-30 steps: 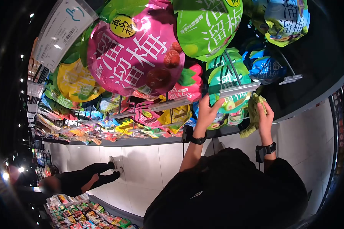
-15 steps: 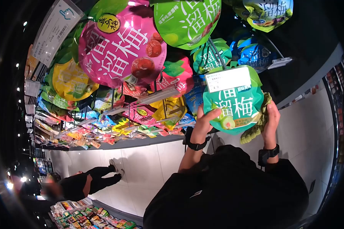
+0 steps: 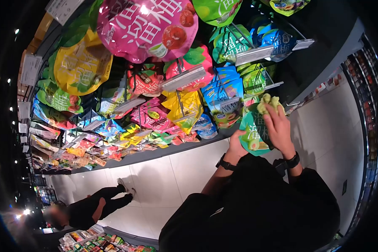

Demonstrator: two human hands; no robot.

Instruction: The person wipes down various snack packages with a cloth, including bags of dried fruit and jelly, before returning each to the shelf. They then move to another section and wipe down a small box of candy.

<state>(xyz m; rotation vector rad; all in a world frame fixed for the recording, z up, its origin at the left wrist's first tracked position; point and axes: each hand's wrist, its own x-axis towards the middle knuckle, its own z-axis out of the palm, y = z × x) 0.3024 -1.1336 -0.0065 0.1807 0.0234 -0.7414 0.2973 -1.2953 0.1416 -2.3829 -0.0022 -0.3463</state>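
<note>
A large pink pouch (image 3: 147, 25) hung high on the rack, a yellow pouch (image 3: 82, 67) just left of it, a white price tag (image 3: 183, 78) and a blue pouch (image 3: 222, 92) below it, and a person in black (image 3: 88, 206) far beneath it on the pale floor (image 3: 172, 168)

Pale tiled floor (image 3: 168, 176), dark shelf wall (image 3: 323, 38), small spotlights (image 3: 16, 31), distant shopper (image 3: 84, 208)

The teal pouch (image 3: 247, 128) bears a pale green fruit print; the cloth (image 3: 268, 103) against it is plain yellow-green. Farther off, a pink bag (image 3: 149, 25) shows white characters and red plums, with a yellow bag (image 3: 82, 67) to its left and a blue bag (image 3: 222, 98) near the pouch. The floor tiles (image 3: 189, 168) are white.
</note>
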